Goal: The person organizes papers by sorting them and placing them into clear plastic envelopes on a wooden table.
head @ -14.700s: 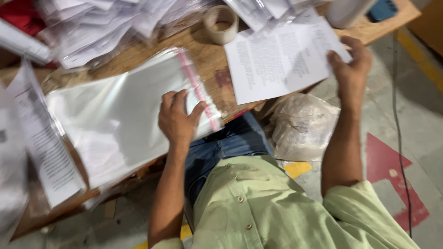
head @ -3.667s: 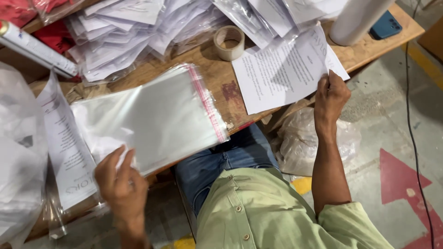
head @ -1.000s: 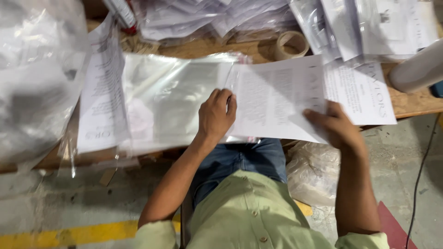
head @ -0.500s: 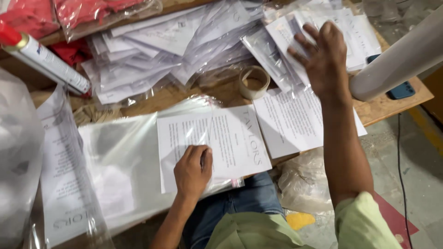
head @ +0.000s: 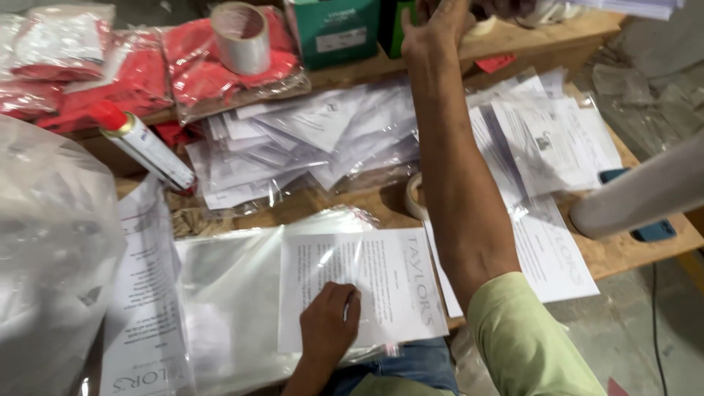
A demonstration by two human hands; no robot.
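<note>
Wooden worktable point(head: 631, 253), cluttered. Left hand point(head: 328, 323): lay palm down, fingers together and lightly curled, pressed on the lower edge of 1 printed white sheet point(head: 367, 282); nothing was pinched. The sheet lay flat at the near edge of the table, on top of a stack of clear plastic bags point(head: 227, 301), its right part overlapping further printed sheets point(head: 546, 253) beside it. Right hand point(head: 433, 29): raised far across the table on an outstretched arm, sleeve pale green point(head: 521, 345), reaching the far shelf beside a green box point(head: 334, 29); its fingers ran out of the top of the view, so whether they were spread or closed on anything could not be told. Under that forearm: 1 roll of tape point(head: 414, 198) lying flat on the wood, partly hidden. Beyond the sheet: a loose heap of bagged papers point(head: 308, 147), spread from the middle of the table to its right side. Far left: red garments in clear bags point(head: 147, 73), with 1 larger tape roll point(head: 242, 37) standing on them. 1 spray can point(head: 143, 147), white with a red cap, lay tilted near the heap's left edge. Left margin: a large bundle of crumpled clear plastic point(head: 51, 257). Right margin: 1 thick white roll point(head: 645, 191), resting above a dark blue object point(head: 653, 231) that was mostly covered.
</note>
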